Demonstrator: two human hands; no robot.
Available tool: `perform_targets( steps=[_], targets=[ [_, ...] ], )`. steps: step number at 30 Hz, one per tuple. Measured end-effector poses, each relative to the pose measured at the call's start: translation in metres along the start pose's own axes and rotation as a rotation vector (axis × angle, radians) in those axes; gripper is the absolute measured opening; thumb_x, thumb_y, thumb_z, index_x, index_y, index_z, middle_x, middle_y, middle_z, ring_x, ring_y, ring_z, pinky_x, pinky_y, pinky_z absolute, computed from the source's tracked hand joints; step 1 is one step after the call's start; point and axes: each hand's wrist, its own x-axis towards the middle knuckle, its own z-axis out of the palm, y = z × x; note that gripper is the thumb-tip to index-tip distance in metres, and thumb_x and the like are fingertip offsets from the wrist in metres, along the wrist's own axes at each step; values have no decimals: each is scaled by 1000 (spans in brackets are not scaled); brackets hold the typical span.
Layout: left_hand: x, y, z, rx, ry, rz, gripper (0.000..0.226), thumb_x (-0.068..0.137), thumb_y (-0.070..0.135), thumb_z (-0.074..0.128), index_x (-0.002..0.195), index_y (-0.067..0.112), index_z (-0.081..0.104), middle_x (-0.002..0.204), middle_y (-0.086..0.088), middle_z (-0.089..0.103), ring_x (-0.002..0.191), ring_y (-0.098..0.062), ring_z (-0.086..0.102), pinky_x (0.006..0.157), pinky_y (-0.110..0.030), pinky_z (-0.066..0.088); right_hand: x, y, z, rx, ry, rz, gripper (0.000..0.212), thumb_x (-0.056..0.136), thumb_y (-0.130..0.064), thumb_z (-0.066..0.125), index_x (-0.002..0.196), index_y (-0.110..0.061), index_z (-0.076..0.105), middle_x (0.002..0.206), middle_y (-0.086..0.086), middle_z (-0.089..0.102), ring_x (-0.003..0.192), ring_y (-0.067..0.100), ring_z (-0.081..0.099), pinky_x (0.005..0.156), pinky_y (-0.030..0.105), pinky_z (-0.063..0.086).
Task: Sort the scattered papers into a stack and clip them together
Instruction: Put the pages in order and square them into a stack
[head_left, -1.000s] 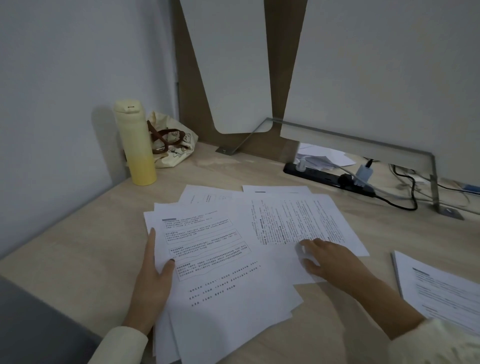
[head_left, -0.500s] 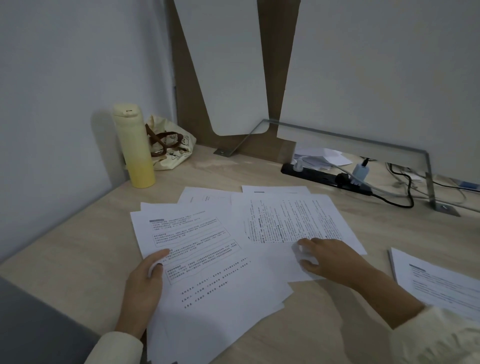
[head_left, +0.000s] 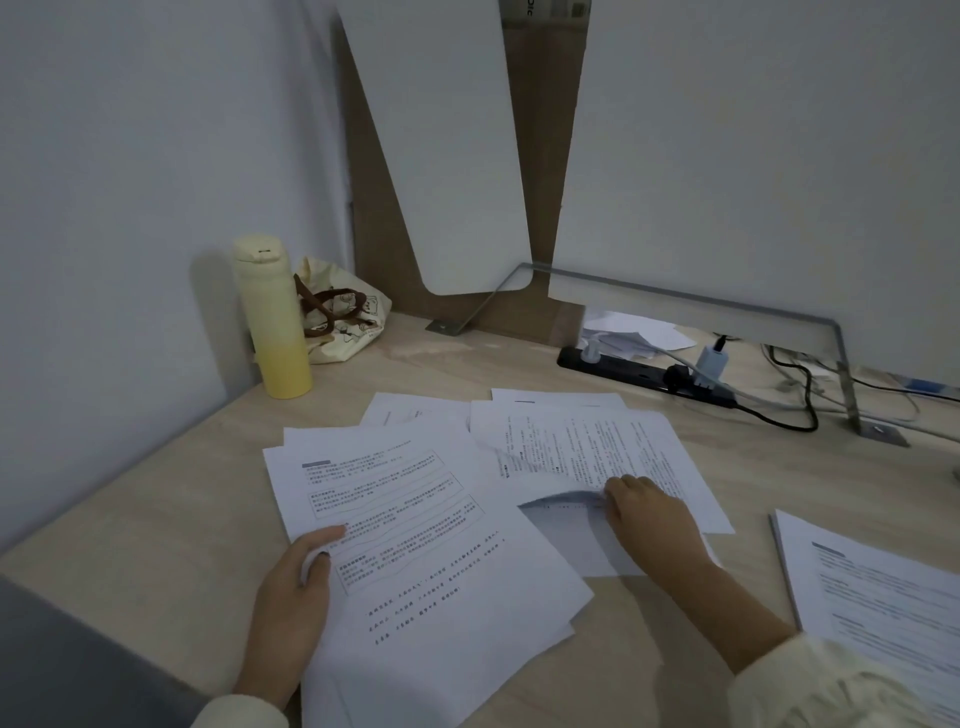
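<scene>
Several printed white sheets lie overlapping on the wooden desk (head_left: 156, 519). My left hand (head_left: 293, 597) grips the left edge of the near pile of papers (head_left: 415, 571), thumb on top of the printed page. My right hand (head_left: 649, 525) pinches the lower edge of a text-covered sheet (head_left: 587, 447) to the right and curls that edge upward off the sheets below. More sheets (head_left: 410, 413) poke out behind the pile. A separate stack of printed pages (head_left: 878, 597) lies at the right edge. No clip is visible.
A yellow bottle (head_left: 272, 317) and a cream cloth bag (head_left: 340, 322) stand in the back left corner by the wall. A black power strip (head_left: 644, 371) with plugs and cables runs along the back right, under a metal bracket (head_left: 847, 374). White panels rise behind the desk.
My right hand has lifted the lower edge of the right sheet, which now curls up. My left hand slid a little along the pile's left edge, thumb now on the page.
</scene>
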Motion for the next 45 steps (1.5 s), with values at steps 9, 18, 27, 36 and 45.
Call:
perform_targets(
  steps=[9, 18, 27, 36, 45],
  targets=[
    [-5, 3, 3, -25, -44, -26, 30, 93, -2, 39, 105, 13, 63, 122, -9, 60, 111, -18, 50, 99, -27, 34, 0, -22, -64, 892, 150, 332, 30, 90, -26, 55, 68, -6, 52, 60, 3, 52, 56, 16, 47, 54, 25, 38],
    [-31, 27, 20, -265, -171, -76, 19, 91, 11, 52, 94, 19, 69, 101, 14, 66, 88, 11, 62, 81, -5, 45, -39, -126, -60, 1318, -238, 138, 34, 95, -20, 47, 63, -15, 36, 57, -6, 35, 50, 2, 31, 54, 20, 26],
    [-35, 20, 16, -237, -267, -209, 34, 93, 35, 46, 85, 11, 70, 83, -5, 73, 80, -15, 64, 74, -26, 50, -52, -162, -27, 1331, -411, 133, 33, 96, -28, 44, 88, -3, 64, 82, 2, 61, 78, 12, 56, 84, 35, 50],
    [-36, 23, 12, -231, -339, -149, 33, 96, 30, 40, 79, 6, 54, 77, -9, 52, 74, -14, 49, 64, -16, 42, -49, -161, -30, 1439, -430, 226, 31, 93, -36, 48, 82, -10, 62, 75, 0, 60, 70, 11, 56, 71, 20, 48],
    [-38, 23, 12, -213, -403, -69, 12, 89, 10, 53, 88, 9, 65, 80, -4, 67, 74, -14, 64, 67, -19, 50, -45, -172, -34, 1161, -362, 248, 27, 82, -33, 55, 71, -9, 51, 73, 6, 59, 65, 16, 52, 68, 38, 50]
  ],
)
